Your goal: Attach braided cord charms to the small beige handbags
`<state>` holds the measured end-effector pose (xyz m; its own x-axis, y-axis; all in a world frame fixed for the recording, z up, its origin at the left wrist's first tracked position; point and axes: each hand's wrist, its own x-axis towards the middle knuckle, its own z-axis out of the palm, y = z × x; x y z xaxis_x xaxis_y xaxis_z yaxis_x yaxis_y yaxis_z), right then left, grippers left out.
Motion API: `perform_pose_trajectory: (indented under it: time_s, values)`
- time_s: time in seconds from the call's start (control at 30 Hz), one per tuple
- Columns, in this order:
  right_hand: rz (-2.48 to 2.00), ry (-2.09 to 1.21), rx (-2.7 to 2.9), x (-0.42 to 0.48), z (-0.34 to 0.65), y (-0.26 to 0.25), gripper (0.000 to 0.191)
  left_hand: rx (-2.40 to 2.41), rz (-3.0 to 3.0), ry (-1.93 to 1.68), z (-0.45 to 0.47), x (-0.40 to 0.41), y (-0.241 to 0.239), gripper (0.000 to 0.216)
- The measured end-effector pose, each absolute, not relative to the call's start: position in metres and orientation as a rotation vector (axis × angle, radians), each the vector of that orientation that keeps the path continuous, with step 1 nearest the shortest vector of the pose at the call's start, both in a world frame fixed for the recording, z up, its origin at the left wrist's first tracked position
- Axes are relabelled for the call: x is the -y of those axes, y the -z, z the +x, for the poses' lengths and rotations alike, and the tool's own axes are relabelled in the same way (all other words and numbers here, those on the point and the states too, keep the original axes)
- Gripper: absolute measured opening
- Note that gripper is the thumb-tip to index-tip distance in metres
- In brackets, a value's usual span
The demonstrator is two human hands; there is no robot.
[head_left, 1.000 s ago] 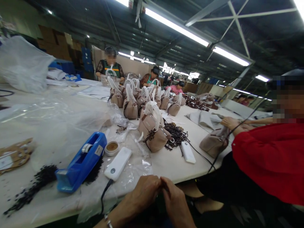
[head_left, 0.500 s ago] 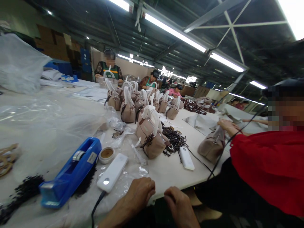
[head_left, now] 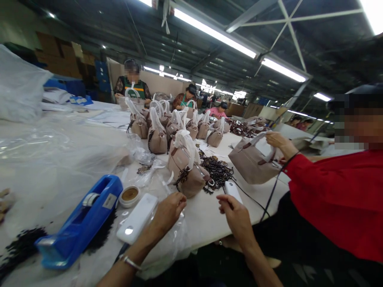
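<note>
My left hand (head_left: 169, 211) is over the table's front part, just in front of the nearest beige handbag (head_left: 193, 181), fingers loosely bent and apart from it. My right hand (head_left: 236, 217) is in front of a white handheld device (head_left: 232, 192), its fingers half extended. I see nothing in either hand. The handbag stands upright, with white wrapping on its handles and a dark braided cord hanging at its side. Beside it lies a pile of dark braided cords (head_left: 216, 172). A second white device (head_left: 137, 218) with a cable lies left of my left hand.
A blue tape dispenser (head_left: 82, 221) and a small round tub (head_left: 129, 196) stand at left, near clear plastic sheeting (head_left: 68, 159). Several more handbags (head_left: 157, 139) stand behind. At right, a co-worker in a red sleeve (head_left: 329, 199) holds another handbag (head_left: 254, 163). Black cables cross the table's right side.
Both my hands have moved forward from the table's front edge toward the nearest handbag. The co-worker at right has lifted and turned a handbag. My view has shifted slightly.
</note>
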<state>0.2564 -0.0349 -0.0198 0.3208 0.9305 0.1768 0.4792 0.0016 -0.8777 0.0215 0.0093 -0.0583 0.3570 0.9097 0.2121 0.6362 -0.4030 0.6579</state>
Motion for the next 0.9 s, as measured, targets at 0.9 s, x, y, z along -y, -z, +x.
perform_pose_trajectory:
  time_s: [0.9]
  values:
    - [-1.08, -1.262, 0.419, 0.082, 0.251, 0.011, 0.032, -1.219, 2.259, -0.966, 0.008, -0.012, 0.083, 0.021]
